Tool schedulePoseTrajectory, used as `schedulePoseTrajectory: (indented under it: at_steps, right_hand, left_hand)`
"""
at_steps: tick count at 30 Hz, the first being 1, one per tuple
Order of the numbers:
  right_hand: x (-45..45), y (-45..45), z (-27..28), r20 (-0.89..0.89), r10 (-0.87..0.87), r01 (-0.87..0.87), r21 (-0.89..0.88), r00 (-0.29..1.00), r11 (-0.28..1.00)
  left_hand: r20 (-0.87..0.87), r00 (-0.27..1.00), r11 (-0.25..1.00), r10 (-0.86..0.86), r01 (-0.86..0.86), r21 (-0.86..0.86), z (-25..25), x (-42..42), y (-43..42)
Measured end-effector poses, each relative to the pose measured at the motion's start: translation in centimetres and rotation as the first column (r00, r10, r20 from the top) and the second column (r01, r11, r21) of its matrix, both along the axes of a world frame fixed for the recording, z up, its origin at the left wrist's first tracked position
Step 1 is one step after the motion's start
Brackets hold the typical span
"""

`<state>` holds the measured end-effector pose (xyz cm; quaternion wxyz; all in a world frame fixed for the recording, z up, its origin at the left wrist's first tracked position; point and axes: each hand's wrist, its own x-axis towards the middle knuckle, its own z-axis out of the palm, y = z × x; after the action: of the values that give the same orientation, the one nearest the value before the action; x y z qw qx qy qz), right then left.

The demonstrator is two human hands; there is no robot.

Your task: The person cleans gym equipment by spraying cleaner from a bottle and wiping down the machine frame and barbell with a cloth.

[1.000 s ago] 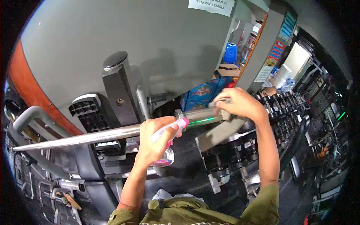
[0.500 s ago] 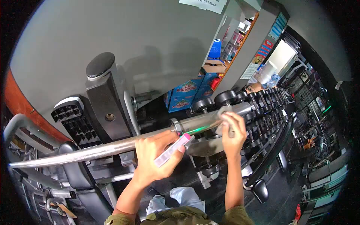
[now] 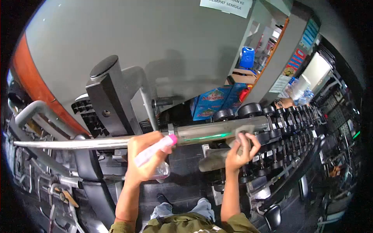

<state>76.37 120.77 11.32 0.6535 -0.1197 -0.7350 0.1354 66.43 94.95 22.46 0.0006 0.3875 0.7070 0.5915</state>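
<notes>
A metal barbell (image 3: 77,144) runs across the view, its thicker end sleeve (image 3: 194,133) pointing right. My left hand (image 3: 143,143) is closed around a spray bottle (image 3: 149,154) with a pink nozzle and a white head; part of its clear body shows below the hand. This hand is at the shaft, just left of the sleeve's collar (image 3: 171,129). My right hand (image 3: 239,155) pinches a greyish cloth (image 3: 244,130) against the sleeve near its outer end. A green streak of light lies on the sleeve between my hands.
Racks of dumbbells (image 3: 268,147) stand to the right. A black padded bench (image 3: 87,165) and a grey machine post (image 3: 110,101) are at left. Blue cartons (image 3: 211,99) sit by the wall. Dark floor (image 3: 182,171) lies below the bar.
The view has shifted, so the bar looks more level. The cloth and my right hand remain near the sleeve's outer end. My left hand has moved slightly left, away from the collar.
</notes>
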Motion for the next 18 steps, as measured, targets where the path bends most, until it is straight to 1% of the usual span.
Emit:
schedulePoseTrajectory:
  at_steps: [1,2,3,4,5,6,7,9,11,13,14,15,16,17,18]
  right_hand:
    - [-0.1,0.7,-0.3,-0.073,-0.018,0.012,-0.08,0.997,0.997]
    - [-0.4,0.2,-1.0,-0.071,-0.005,-0.002,-0.093,0.997,0.996]
    - [-0.9,-1.1,-1.1,-0.108,0.075,-0.088,-0.118,0.991,0.989]
    - [-2.0,-1.8,-2.5,-0.134,0.105,-0.107,-0.013,0.986,0.994]
    - [-2.3,-3.2,-2.8,-0.061,0.158,-0.153,0.074,0.986,0.985]
    - [-2.7,-4.0,-3.4,-0.005,0.282,-0.279,0.146,0.959,0.949]
    - [-3.9,-4.7,-3.6,-0.035,0.367,-0.357,0.16,0.93,0.92]
    - [-4.3,-2.7,-3.3,-0.009,0.497,-0.478,0.259,0.868,0.839]
    - [-3.1,-0.2,-3.1,-0.032,0.426,-0.403,0.27,0.904,0.874]
    - [-1.9,2.9,-4.3,-0.099,0.328,-0.313,0.141,0.939,0.939]
    - [-1.8,4.2,-5.4,-0.167,0.277,-0.271,0.056,0.946,0.961]
    - [-1.7,5.1,-6.1,-0.228,0.219,-0.232,-0.031,0.949,0.972]
    - [-0.9,5.4,-4.6,-0.18,0.228,-0.23,0.011,0.957,0.973]
    - [-1.1,5.0,-4.1,-0.216,0.225,-0.223,0.032,0.95,0.974]
    - [-0.8,4.4,-3.1,-0.175,0.256,-0.252,0.046,0.951,0.967]
  left_hand:
    - [0.013,1.0,0.999,-0.012,0.011,0.032,-0.2,-0.1,-0.2]
    - [0.041,0.999,0.997,0.004,-0.007,0.074,-0.1,0.2,-0.1]
    - [0.069,0.997,0.993,0.017,-0.025,0.112,0.1,0.6,0.4]
    - [0.08,0.996,0.987,0.044,-0.055,0.15,0.6,1.2,1.1]
    - [0.083,0.994,0.986,0.064,-0.076,0.151,0.9,1.6,1.6]
    - [0.052,0.996,0.987,0.075,-0.081,0.136,1.3,2.0,2.2]
    - [0.022,0.996,0.989,0.084,-0.086,0.118,1.7,2.3,2.7]
    - [-0.004,0.995,0.992,0.098,-0.097,0.085,2.0,2.5,4.0]
    - [-0.031,0.994,0.993,0.105,-0.103,0.059,2.6,2.8,5.1]
    - [0.118,0.984,0.991,0.137,-0.135,-0.018,3.0,3.5,6.3]
    - [0.164,0.973,0.983,0.164,-0.175,0.055,2.4,3.8,7.4]
    - [0.136,0.982,0.989,0.129,-0.137,0.055,2.7,3.5,8.3]
    - [0.139,0.984,0.991,0.111,-0.121,0.064,2.5,3.0,8.9]
    - [0.142,0.986,0.992,0.092,-0.103,0.071,2.1,2.5,9.4]
    - [0.177,0.98,0.987,0.095,-0.116,0.113,2.0,2.3,10.3]
